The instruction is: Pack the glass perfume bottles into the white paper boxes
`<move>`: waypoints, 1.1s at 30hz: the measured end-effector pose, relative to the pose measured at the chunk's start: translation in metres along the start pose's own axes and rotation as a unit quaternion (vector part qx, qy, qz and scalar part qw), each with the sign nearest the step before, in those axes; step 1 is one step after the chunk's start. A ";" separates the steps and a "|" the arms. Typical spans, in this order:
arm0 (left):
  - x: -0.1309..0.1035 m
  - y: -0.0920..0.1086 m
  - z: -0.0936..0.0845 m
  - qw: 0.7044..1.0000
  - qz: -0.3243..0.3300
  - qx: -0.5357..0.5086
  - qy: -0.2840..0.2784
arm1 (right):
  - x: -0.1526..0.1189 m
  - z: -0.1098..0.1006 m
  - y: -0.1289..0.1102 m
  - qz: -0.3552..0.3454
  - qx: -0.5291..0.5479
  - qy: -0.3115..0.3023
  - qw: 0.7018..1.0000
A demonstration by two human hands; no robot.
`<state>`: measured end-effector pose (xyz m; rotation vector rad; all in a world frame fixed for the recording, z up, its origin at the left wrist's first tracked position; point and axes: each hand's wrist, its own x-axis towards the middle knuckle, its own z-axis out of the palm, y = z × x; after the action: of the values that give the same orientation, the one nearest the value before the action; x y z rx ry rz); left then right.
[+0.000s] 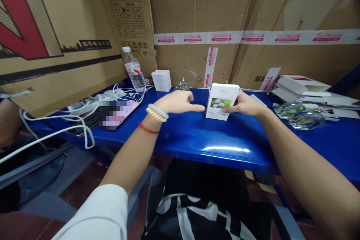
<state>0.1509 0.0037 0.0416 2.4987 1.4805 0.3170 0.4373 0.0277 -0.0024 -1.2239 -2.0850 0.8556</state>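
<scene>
Head view: a white box with a flower picture (221,102) stands on the blue worktop (182,135), its right edge held by the right hand (249,105), thumb on the front face. The left hand (180,102) is half open and holds nothing, its thumb pointing at the box's left edge, just beside it. Clear glass bottles (306,120) lie near white cartons (302,84) on the right

Smooth paperboard carton (221,103) in my right hand (247,104)
Under the carton, glossy tabletop (180,135); behind it, matt, creased cardboard (194,7) with smooth tape (230,38); left of it, clear plastic bottle (134,68).
</scene>
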 end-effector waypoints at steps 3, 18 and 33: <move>-0.054 -0.040 -0.012 0.963 -0.181 0.053 0.192 | 0.000 -0.001 -0.002 0.000 0.004 -0.009 1.000; -0.171 -0.171 -0.012 0.859 -0.459 0.095 0.206 | -0.001 0.002 -0.002 0.034 0.018 0.002 0.999; -0.257 -0.205 0.000 0.839 -0.339 0.127 0.406 | 0.000 0.000 0.001 0.007 -0.015 0.011 1.000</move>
<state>-0.1405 -0.1266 -0.0373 1.8311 2.7465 1.1946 0.4375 0.0277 -0.0033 -1.2595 -2.0806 0.8168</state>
